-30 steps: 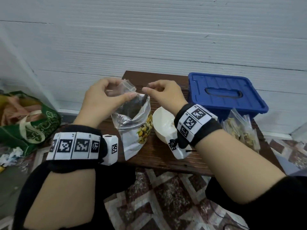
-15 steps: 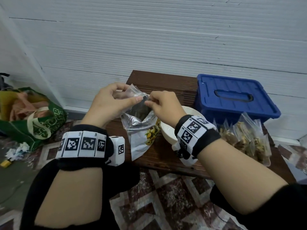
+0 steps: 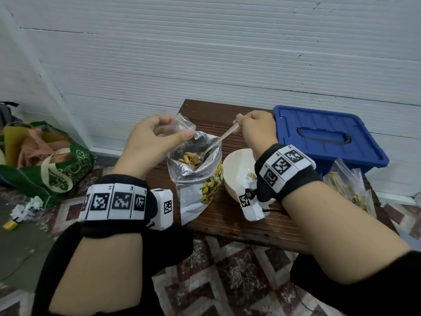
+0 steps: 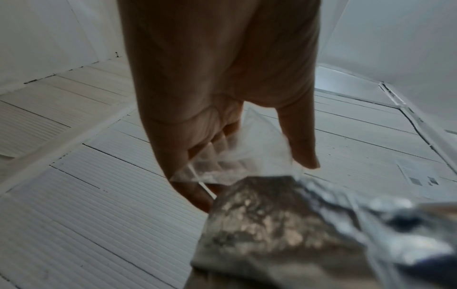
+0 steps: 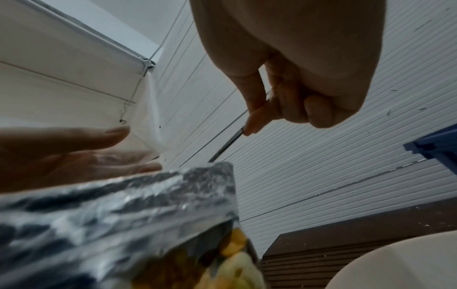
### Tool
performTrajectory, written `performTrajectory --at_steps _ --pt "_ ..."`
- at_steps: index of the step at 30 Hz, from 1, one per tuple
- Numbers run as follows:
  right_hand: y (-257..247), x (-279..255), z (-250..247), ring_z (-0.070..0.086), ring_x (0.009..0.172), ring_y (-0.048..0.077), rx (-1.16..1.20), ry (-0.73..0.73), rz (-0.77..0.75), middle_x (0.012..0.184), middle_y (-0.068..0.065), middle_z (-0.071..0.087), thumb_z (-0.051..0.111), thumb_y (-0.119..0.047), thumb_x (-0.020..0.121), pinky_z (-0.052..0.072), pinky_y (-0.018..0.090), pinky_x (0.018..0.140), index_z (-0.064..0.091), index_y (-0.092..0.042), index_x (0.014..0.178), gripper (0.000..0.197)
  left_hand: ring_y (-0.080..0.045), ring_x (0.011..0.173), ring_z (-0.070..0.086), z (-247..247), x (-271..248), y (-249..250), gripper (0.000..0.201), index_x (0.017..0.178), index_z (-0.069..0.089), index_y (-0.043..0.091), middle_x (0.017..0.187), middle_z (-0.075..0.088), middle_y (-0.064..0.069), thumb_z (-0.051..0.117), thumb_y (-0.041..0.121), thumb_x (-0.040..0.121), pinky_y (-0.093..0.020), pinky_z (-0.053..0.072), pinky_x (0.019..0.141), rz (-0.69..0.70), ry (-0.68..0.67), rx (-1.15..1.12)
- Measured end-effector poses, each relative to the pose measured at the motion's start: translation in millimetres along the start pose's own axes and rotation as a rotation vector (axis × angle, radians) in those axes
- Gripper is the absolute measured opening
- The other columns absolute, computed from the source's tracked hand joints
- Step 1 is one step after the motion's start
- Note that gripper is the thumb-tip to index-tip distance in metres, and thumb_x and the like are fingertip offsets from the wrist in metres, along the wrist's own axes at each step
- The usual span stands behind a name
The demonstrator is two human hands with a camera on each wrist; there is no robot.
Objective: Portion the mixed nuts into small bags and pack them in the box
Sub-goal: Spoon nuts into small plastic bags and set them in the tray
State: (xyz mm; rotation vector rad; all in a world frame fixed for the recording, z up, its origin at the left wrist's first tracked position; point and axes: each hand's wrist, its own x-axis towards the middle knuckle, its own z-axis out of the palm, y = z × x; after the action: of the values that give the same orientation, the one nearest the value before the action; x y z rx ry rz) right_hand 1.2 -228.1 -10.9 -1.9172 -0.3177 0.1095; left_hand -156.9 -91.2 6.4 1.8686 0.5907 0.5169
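Behind, a blue box (image 3: 328, 137) with its lid on is set on the wooden table (image 3: 239, 222). Nearer, a foil nut pouch (image 3: 198, 179), its printing unreadable, stands open. A small clear bag (image 3: 182, 125) is pinched by the left hand (image 3: 148, 142); a spoon (image 3: 218, 141), dipped into the pouch, is pinched by the right hand (image 3: 257, 131).

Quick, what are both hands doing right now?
Left hand: pinching a small clear bag open.
Right hand: gripping a spoon dipped into the foil nut bag.
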Motion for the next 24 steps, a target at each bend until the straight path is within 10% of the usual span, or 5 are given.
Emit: performTrajectory --at_steps 5,9,20,24 --pt "-5 4 -10 0.058 0.081 0.010 0.042 0.040 0.030 0.077 -0.001 0.066 0.054 -0.016 0.094 0.042 0.026 0.082 0.062 -0.014 0.056 0.039 0.005 0.090 0.059 -19 3 -1 0.047 0.106 0.061 0.029 0.101 0.064 0.014 0.080 0.043 0.066 -0.011 0.044 0.065 0.058 0.049 0.116" --pt "-17 9 -21 0.055 0.071 0.010 0.060 0.099 0.026 0.061 -0.005 0.058 0.055 -0.016 0.093 0.046 0.028 0.075 0.065 -0.010 0.064 0.031 0.003 0.089 0.057 -29 1 -3 0.043 0.099 0.061 0.032 0.096 0.062 0.017 0.080 0.044 0.063 -0.012 0.040 0.070 0.043 -0.068 0.251" --pt "-29 12 -11 0.054 0.074 0.016 -0.010 0.059 -0.027 0.077 0.009 0.063 0.055 -0.016 0.092 0.040 0.025 0.062 0.066 0.014 0.090 0.033 0.006 0.087 0.056 -6 10 -10 0.045 0.101 0.064 0.034 0.093 0.063 0.021 0.083 0.044 0.061 -0.011 0.041 0.068 0.068 -0.198 0.332" --pt "-32 7 -3 0.062 0.083 0.020 0.009 0.043 -0.043 0.090 0.015 0.071 0.055 -0.016 0.093 0.041 0.024 0.068 0.067 0.004 0.070 0.033 0.008 0.085 0.057 3 11 -13 0.045 0.100 0.067 0.031 0.091 0.065 0.020 0.085 0.043 0.061 -0.011 0.042 0.069 0.083 -0.184 0.316"
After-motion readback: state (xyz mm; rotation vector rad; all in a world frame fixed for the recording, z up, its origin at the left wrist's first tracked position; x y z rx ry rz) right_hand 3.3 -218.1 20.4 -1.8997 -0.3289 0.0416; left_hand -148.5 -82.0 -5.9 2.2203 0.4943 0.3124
